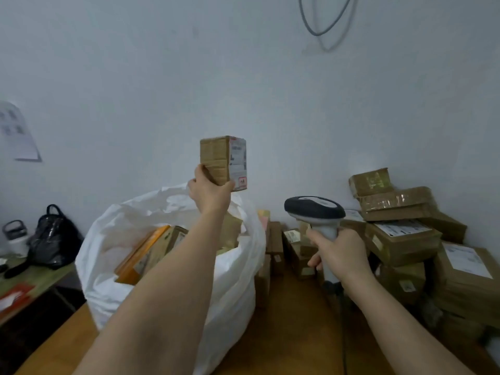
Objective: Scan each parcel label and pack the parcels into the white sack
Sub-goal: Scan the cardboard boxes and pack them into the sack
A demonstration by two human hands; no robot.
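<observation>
Cardboard, brown and creased with tape seams, formed the small parcel [219, 161] held up above the white sack [173, 212]. A white shipping label [238, 162] with dark print and a red mark at its lower edge covered the parcel's right-facing side. The left hand [209, 192] gripped the parcel by its lower corner, thumb on the near face and fingers wrapped underneath.

Left of the sack, a green side table [32, 277] carried a black bag [52, 239] and a white lidded container [16, 239]; a printed sheet [19, 132] hung on the wall above. The sack stood open-mouthed on the wooden surface [284, 334], and it contained several boxes, including an orange flat box [135, 262] leaning against a brown one.

To the right of the raised parcel, the right hand [339, 255] was clamped around the grip of a handheld scanner [315, 212], which had a dark head and a pale grey handle. The scanner head sat lower than the parcel, clear of it.

Behind and right of the scanner, brown cardboard parcels [403, 239] were stacked unevenly against the wall, several with white labels on top. Smaller boxes [276, 239] stood between the sack and this stack. The wall [270, 90] was plain pale grey, with a grey cable [322, 23] looping down from the top.
</observation>
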